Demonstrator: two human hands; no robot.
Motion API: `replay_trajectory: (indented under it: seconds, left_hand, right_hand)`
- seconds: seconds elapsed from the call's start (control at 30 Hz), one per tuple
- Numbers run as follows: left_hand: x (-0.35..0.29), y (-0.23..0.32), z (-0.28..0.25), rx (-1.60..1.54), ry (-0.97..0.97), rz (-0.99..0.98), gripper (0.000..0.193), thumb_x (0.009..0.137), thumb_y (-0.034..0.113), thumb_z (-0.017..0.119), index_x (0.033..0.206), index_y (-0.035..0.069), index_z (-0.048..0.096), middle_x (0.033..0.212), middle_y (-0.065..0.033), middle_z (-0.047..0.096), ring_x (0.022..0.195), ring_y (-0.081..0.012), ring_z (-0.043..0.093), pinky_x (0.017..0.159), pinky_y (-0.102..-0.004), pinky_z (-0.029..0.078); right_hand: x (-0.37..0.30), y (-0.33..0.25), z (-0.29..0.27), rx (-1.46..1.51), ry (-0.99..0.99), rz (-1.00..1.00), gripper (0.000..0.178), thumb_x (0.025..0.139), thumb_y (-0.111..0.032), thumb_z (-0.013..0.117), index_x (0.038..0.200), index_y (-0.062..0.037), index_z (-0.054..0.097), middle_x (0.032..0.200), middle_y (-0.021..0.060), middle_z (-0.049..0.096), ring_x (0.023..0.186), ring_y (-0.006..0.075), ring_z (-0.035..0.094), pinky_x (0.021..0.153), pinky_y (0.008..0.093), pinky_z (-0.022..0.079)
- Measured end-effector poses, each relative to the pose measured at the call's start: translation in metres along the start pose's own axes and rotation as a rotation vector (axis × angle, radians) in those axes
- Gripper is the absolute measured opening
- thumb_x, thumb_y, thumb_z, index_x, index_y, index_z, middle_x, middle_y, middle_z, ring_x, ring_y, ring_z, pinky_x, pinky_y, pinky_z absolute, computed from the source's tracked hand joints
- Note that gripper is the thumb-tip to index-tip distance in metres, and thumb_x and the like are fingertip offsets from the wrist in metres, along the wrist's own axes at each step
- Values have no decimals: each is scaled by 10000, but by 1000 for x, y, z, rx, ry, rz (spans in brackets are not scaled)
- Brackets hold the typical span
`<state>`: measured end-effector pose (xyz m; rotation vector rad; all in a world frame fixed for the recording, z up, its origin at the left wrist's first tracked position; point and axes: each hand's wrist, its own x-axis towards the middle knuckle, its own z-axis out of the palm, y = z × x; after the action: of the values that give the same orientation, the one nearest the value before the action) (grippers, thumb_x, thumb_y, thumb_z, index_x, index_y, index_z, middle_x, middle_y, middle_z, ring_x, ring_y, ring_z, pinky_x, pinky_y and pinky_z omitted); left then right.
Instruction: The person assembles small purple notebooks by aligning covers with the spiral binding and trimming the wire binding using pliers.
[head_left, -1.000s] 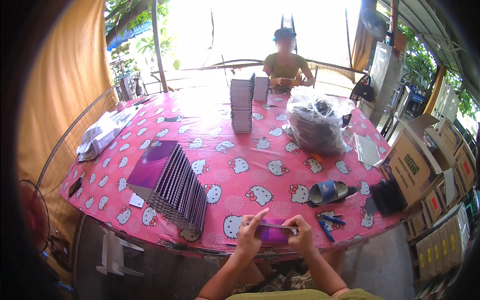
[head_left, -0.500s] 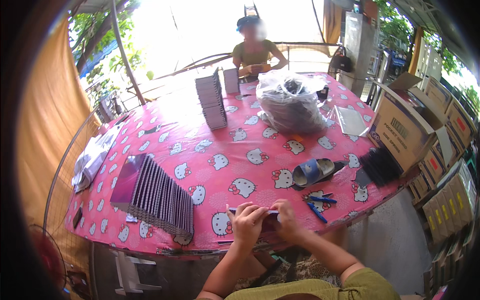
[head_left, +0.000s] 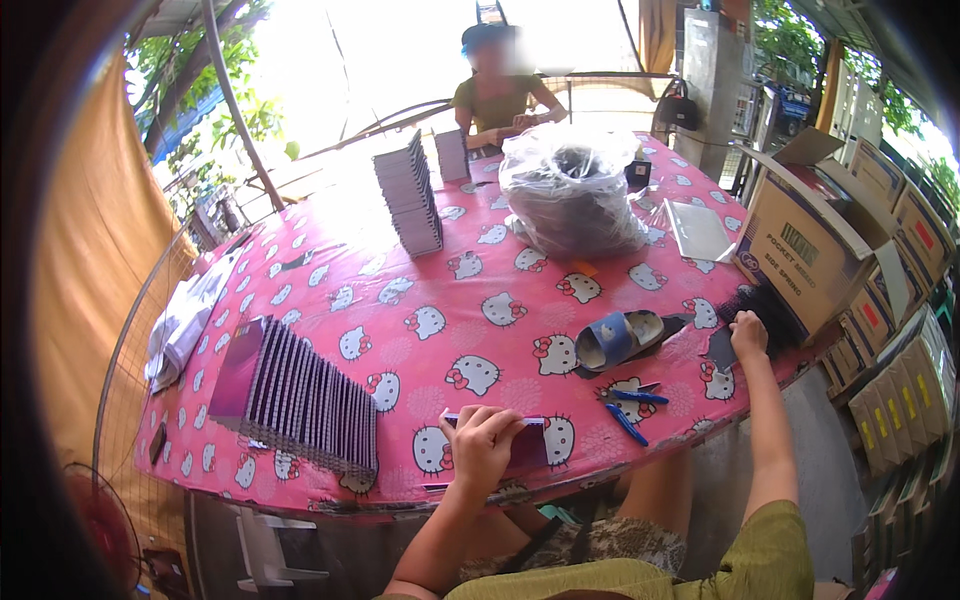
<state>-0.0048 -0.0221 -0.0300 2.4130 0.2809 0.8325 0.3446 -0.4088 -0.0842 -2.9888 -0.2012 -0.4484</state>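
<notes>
My left hand (head_left: 482,445) presses its curled fingers onto a small purple notebook (head_left: 528,448) at the table's near edge, gripping it by its upper left side. Far out to the right, my right hand (head_left: 748,336) is closed at the edge of a pile of thin black strands (head_left: 768,312) that look like binding coils. Whatever sits between its fingertips is too small to make out. Left of my left hand, a tall leaning stack of purple notebooks (head_left: 300,400) shows its spine edges. Blue-handled cutters (head_left: 628,422) and another small blue-handled tool (head_left: 640,396) lie between my hands.
A blue slipper (head_left: 618,340) lies mid-right. Farther back stand two notebook stacks (head_left: 408,195), a clear bag of black material (head_left: 575,200) and a clear plastic sheet (head_left: 700,232). Cardboard boxes (head_left: 800,245) line the right side. A co-worker (head_left: 500,100) sits across the pink table (head_left: 450,330).
My right hand has left the notebook and reached right to the black pile. My left hand stays on the notebook, whose cover now shows more. The view has shifted slightly.
</notes>
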Motion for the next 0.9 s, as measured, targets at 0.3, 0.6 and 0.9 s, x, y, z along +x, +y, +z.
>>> replay_trajectory:
  seconds: [0.3, 0.6, 0.9]
  left_hand:
    - [3, 3, 0, -35, 23, 24, 128, 734, 220, 763, 841, 155, 732, 842, 46, 677, 867, -140, 579, 976, -479, 228]
    - [1, -3, 7, -58, 86, 16, 191, 735, 348, 741, 788, 166, 729, 821, 45, 671, 877, -138, 574, 941, -505, 219]
    - [-1, -1, 2, -35, 126, 39, 158, 713, 285, 768, 788, 151, 734, 800, 39, 666, 827, -137, 568, 890, -410, 250]
  right_hand:
    - [-5, -50, -37, 138, 313, -268, 309, 760, 24, 598, 1055, -65, 598, 981, 143, 548, 854, 341, 605, 743, 429, 508]
    - [-177, -259, -108, 1148, -148, -536, 64, 776, -25, 671, 828, -13, 637, 819, 141, 611, 720, 270, 600, 648, 328, 473]
    - [-180, -282, -103, 1174, -267, -499, 115, 775, -86, 692, 850, -17, 640, 752, 53, 587, 594, 124, 546, 526, 256, 426]
